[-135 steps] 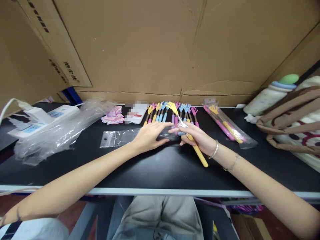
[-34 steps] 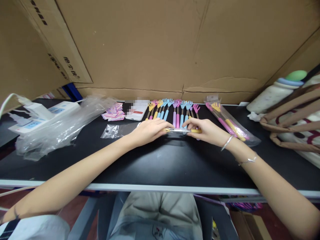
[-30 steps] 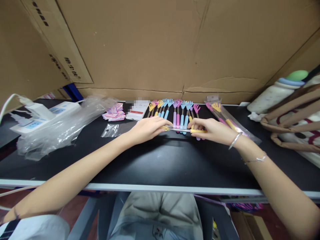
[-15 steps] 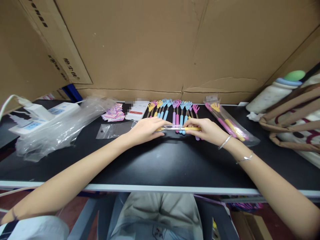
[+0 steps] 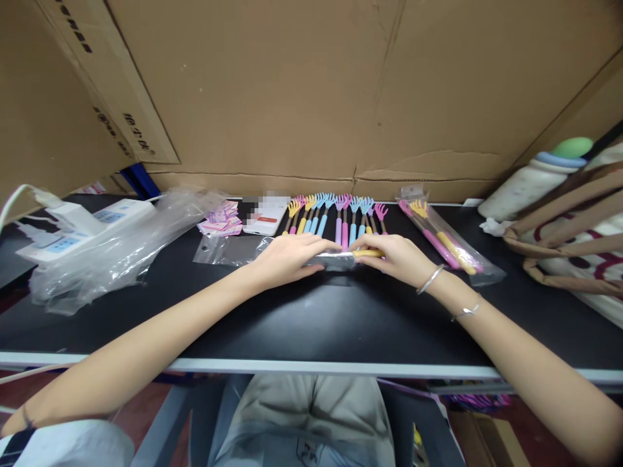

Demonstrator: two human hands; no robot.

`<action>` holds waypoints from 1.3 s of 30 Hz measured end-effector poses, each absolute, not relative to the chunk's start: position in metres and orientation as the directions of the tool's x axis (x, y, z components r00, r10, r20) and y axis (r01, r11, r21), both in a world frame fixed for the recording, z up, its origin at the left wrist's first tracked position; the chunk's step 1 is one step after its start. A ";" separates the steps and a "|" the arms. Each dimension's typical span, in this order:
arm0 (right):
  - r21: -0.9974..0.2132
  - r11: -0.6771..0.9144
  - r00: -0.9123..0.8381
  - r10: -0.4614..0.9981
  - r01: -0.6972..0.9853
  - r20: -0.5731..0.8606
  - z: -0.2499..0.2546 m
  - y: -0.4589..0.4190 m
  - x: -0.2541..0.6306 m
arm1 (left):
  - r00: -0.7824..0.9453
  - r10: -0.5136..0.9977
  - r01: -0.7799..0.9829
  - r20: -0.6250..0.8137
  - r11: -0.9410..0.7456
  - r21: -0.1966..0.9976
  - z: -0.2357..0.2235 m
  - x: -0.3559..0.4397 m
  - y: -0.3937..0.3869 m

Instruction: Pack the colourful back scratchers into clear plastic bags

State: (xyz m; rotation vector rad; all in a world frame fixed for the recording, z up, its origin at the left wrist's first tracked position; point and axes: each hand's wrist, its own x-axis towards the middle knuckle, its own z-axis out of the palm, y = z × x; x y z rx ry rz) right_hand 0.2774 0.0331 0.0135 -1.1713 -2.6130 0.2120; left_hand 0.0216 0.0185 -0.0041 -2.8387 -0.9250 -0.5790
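Note:
My left hand (image 5: 294,259) pinches a clear plastic bag (image 5: 335,262) near its mouth, and the bag's far end lies to the left beneath the wrist. A back scratcher with a yellow handle (image 5: 367,253) is gripped in my right hand (image 5: 396,258). Its shaft runs leftward within the bag, while the handle sticks out on the right. The scratcher's claw end is hidden by my left hand. Just behind both hands lies a row of back scratchers (image 5: 345,233) in pink, purple, yellow and blue, claws pointing away from me.
To the right lies a filled clear bag (image 5: 438,240) with pink and yellow scratchers. Beyond it are a white bottle (image 5: 528,181) and a fabric bag (image 5: 574,243). Pink packets (image 5: 221,219), a phone (image 5: 266,215), loose plastic bags (image 5: 121,240) and a power strip (image 5: 61,243) are leftward. Cardboard (image 5: 292,91) walls the back.
My right hand has moved slightly left, and the yellow-handled back scratcher sits deeper in the bag. Less of its shaft shows between my hands.

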 end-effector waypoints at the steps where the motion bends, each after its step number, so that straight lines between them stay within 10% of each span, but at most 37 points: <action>1: -0.252 0.672 -0.646 0.739 0.696 0.190 0.011 0.033 0.276 | 0.741 0.546 0.586 0.390 -0.810 0.021 -0.005 0.023 0.018; 12: -0.379 0.718 -0.682 0.687 0.583 0.251 -0.005 0.034 0.267 | 0.745 0.509 0.525 0.431 -0.846 0.090 -0.008 0.036 0.010; 19: -0.402 0.641 -0.592 0.764 0.653 0.256 0.009 0.035 0.276 | 0.687 0.521 0.658 0.507 -0.741 -0.130 0.007 0.022 0.015; 39: -0.373 0.556 -0.622 0.779 0.743 -0.080 0.034 0.040 0.300 | 0.543 0.762 0.826 0.352 -0.560 -0.063 0.012 0.014 0.018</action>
